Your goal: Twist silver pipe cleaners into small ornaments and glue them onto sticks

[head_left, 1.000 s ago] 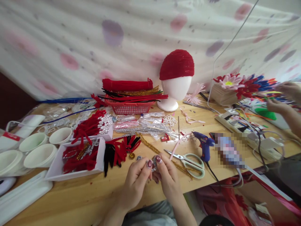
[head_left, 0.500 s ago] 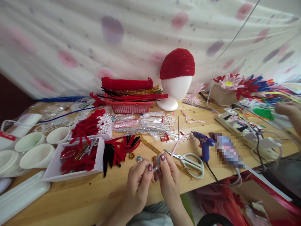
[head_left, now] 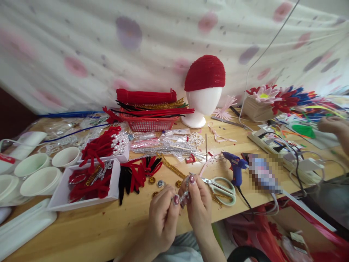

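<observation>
Between my two hands is a short length of silver tinsel pipe cleaner (head_left: 185,195), bent and partly hidden by the fingers. My left hand (head_left: 163,214) pinches one end of it between thumb and forefinger. Closed on the other end is my right hand (head_left: 198,202), its thumb on top. Just beyond my fingers lie a small silver coil (head_left: 160,183) and several gold coils (head_left: 152,180). Scissors with pale green handles (head_left: 222,191) lie right of my right hand, their blades partly behind it. Gold tinsel stems (head_left: 170,165) stretch across the table behind my hands.
A white box of red pieces (head_left: 114,185) and paper cups (head_left: 40,182) are at left. Behind stand a red basket (head_left: 149,123) and a foam head with a red cap (head_left: 205,78). A blue glue gun (head_left: 234,167), power strips (head_left: 289,154) and another person's hand (head_left: 331,125) are at right.
Both my hands have shifted slightly right and down with the silver pipe cleaner, still pinching it. The other person's hand has moved a little at the right edge.
</observation>
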The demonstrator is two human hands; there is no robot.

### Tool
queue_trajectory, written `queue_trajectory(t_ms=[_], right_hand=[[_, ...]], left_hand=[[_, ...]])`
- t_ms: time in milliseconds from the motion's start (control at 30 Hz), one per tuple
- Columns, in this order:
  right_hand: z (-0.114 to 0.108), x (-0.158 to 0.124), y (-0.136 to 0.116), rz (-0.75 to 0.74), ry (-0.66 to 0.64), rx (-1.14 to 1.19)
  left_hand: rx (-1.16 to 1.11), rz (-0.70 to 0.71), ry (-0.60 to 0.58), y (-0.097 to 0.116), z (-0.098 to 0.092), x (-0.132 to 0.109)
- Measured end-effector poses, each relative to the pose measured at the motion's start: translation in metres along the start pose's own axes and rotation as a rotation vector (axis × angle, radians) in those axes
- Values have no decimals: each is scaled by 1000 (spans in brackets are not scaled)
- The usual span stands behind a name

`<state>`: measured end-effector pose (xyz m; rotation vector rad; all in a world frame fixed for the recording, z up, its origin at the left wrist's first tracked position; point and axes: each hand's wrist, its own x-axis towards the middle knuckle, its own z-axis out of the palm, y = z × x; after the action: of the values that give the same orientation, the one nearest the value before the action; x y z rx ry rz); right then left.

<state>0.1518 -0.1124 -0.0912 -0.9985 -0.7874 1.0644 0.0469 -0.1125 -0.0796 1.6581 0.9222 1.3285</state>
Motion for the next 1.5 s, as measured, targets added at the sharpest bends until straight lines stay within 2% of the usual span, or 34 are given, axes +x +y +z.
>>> queue_trajectory(t_ms=[100,200,333,600,733,833,967,1167,1333,1400,1500], right_hand=[[-6,2,0,24,-58,-2],[-9,4,-3,14,-107,-73],[-11,8,-3,33,-240,-138],[-15,11,3,266,-406,55],[-15,12,4,255,-348,111],[-14,13,5,232,-280,139],[-13,10,5,222,-298,118],[-16,5,-5,238,-447,-49],[-19,4,-12,262,-527,-141],[-20,4,-10,269,-512,-109],[-23,5,-7,251,-425,-41]], left_hand=[[14,-44,23,-5,-4,0],[72,-51,-5,-7,-14,6],[104,-133,6,-5,-27,18],[134,-163,-37,-5,-35,32],[153,-134,-65,-5,-35,27],[176,-100,-41,-6,-35,19],[184,-98,-2,-9,-35,14],[147,-184,-6,-8,-35,25],[-7,-309,-66,-7,-24,32],[-84,-373,-59,-10,-18,34],[-186,-448,-1,-15,-15,35]])
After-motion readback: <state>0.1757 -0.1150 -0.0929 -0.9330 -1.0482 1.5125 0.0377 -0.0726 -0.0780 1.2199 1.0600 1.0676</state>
